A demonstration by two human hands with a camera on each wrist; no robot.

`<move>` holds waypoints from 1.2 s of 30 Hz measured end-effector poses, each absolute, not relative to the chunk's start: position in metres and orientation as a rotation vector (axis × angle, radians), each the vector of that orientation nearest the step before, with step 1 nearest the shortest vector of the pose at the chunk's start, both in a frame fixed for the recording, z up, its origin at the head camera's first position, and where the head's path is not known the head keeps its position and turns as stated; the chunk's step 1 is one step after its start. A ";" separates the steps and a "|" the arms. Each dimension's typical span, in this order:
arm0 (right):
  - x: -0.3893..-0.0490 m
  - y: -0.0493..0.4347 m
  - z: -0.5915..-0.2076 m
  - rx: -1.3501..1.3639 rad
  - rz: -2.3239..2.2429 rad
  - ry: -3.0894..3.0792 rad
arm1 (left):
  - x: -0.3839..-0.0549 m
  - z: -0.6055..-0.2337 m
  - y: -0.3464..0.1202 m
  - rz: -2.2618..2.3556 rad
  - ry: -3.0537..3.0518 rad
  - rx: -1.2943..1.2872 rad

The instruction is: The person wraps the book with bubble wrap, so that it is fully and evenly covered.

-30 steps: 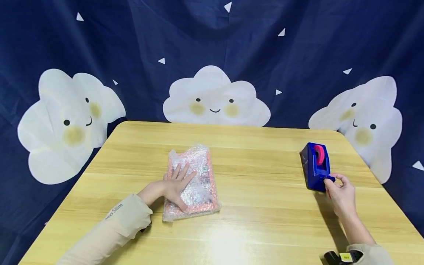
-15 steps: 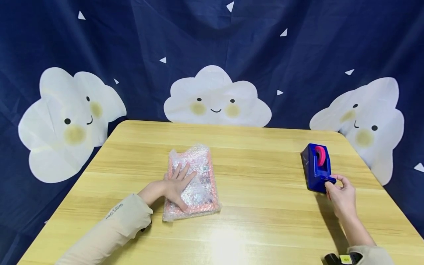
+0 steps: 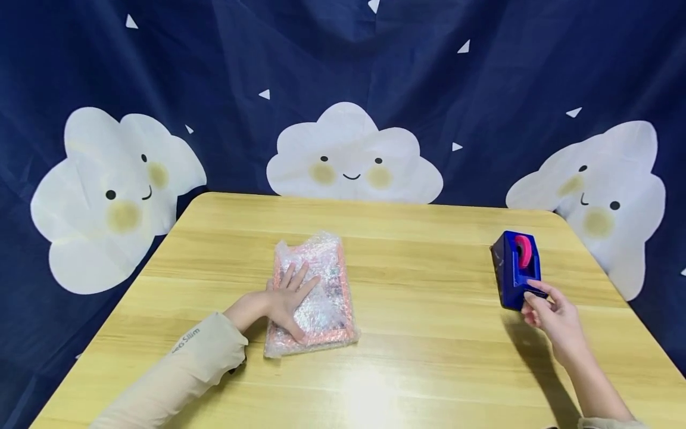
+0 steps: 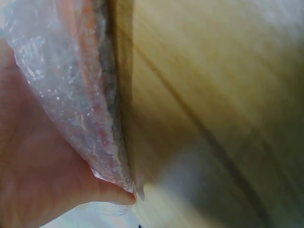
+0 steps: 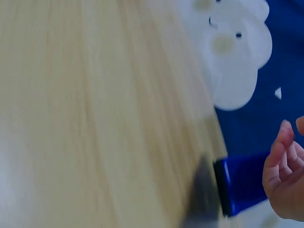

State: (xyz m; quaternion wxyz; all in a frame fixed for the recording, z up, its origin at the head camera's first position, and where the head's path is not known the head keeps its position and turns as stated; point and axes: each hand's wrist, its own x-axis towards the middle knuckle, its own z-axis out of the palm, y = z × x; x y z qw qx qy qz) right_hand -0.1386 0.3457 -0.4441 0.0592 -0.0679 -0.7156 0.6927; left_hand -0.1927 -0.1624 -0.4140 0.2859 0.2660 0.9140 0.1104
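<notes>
In the head view my left hand (image 3: 289, 304) rests with spread, straight fingers on a flat package (image 3: 332, 298) in bubble wrap. Pinkish-orange edges show through the clear wrap. Close up in the left wrist view, the thumb (image 4: 111, 192) lies along the edge of the bubble-wrapped package (image 4: 61, 71). On the right side stands a blue tape dispenser (image 3: 508, 271) with a pink core (image 3: 523, 251). My right hand (image 3: 557, 319) pinches at its front end with thumb and index finger. Whether a strip of tape lies between them cannot be seen.
A light wooden table (image 3: 423, 298) bears both things. The dispenser stands near its right edge. Behind hangs a dark blue cloth (image 3: 236, 71) printed with smiling white clouds and small triangles.
The right index finger has shifted up over the dispenser's front end, and the right forearm has swung slightly to the right. My left hand and the package stay put. The head view has turned slightly.
</notes>
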 end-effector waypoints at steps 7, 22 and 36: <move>-0.138 0.295 -0.418 0.066 2.029 -2.350 | -0.192 -0.413 -0.163 0.310 2.444 0.707; -0.156 0.179 -0.406 0.428 2.271 -2.253 | -0.190 -0.415 -0.164 0.307 2.448 0.705; -0.177 0.109 -0.411 0.639 2.306 -2.371 | -0.190 -0.412 -0.166 0.308 2.454 0.729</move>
